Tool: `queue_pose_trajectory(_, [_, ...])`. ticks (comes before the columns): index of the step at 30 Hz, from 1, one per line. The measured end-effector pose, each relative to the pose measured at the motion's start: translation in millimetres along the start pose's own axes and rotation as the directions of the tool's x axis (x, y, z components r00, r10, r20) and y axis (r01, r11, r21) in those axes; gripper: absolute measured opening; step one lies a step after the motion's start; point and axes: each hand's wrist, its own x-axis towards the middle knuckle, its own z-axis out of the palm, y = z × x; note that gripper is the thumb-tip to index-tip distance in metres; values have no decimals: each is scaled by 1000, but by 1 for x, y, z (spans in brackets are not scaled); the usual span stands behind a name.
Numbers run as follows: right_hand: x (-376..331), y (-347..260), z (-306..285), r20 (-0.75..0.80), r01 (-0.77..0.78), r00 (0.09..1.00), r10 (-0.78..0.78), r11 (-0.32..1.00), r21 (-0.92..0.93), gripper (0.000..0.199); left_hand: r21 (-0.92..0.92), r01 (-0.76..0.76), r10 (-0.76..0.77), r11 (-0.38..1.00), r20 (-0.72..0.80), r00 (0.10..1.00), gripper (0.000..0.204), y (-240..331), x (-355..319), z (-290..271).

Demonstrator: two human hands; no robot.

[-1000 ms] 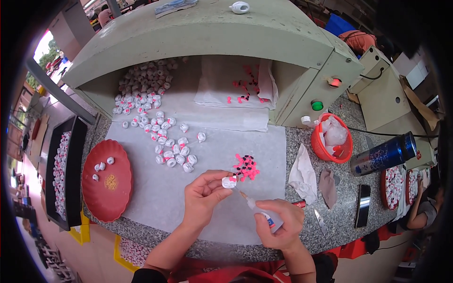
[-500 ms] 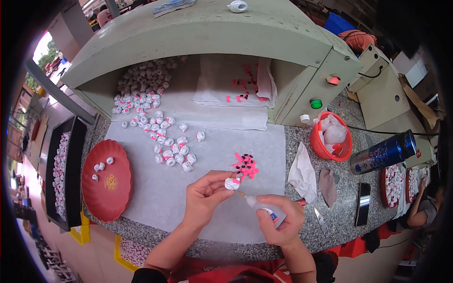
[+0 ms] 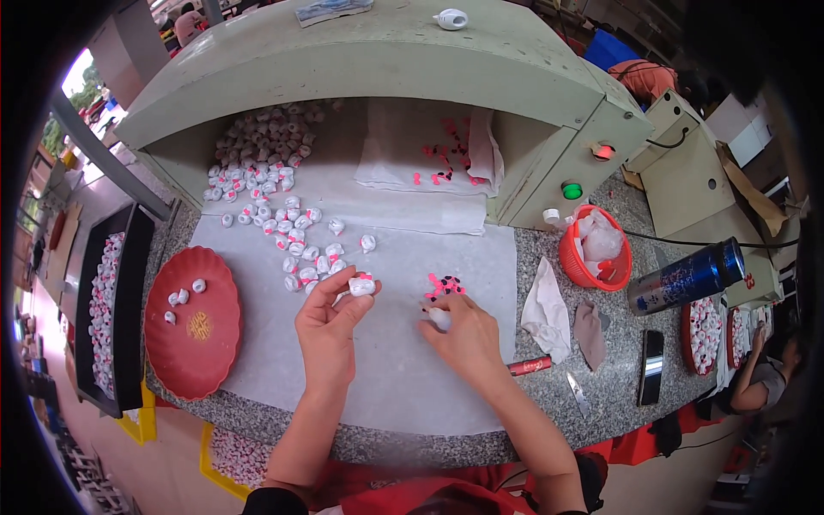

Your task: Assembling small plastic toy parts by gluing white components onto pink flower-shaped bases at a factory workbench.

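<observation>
Two hands work at centre frame over the white sheet (image 3: 386, 360) on the bench. Left hand (image 3: 330, 330): grip clamped on a small white piece (image 3: 362, 285), held just above the sheet. Right hand (image 3: 468, 335): fingers closed around a small white applicator (image 3: 439, 318), beside the pink bits (image 3: 445, 286). Red dish (image 3: 206, 348) at left.

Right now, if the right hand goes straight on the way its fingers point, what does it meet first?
The right hand points up and slightly left, so it would probably first meet the pink pieces on the white sheet, just ahead of its fingers. Height above them is unclear.
</observation>
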Motion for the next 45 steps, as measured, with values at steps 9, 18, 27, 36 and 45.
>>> queue_pose_trajectory(9, [8, 9, 6, 66, 70, 996, -57, 975, -210, 18, -21, -35, 34, 999, -51, 998, 36, 4, 1, -2])
queue_pose_trajectory(18, [-5, 15, -12, 169, 98, 980, -103, 994, 41, 19, -28, -72, 69, 997, -98, 993, 35, 3, 6, -6])
queue_pose_trajectory(27, [-20, 36, -34, 330, -160, 941, 79, 961, 226, 21, 33, 6, -6, 999, 3, 1000, 34, -5, -2, 4])
queue_pose_trajectory(36, [-28, 4, -22, 366, 42, 931, 4, 992, -117, 21, 80, 26, -30, 996, 52, 998, 33, -10, -3, 3])
queue_pose_trajectory(45, [-30, 17, -33, 208, -105, 977, 51, 961, 256, 12, 132, 66, -83, 989, 124, 989, 32, -17, -11, 9])
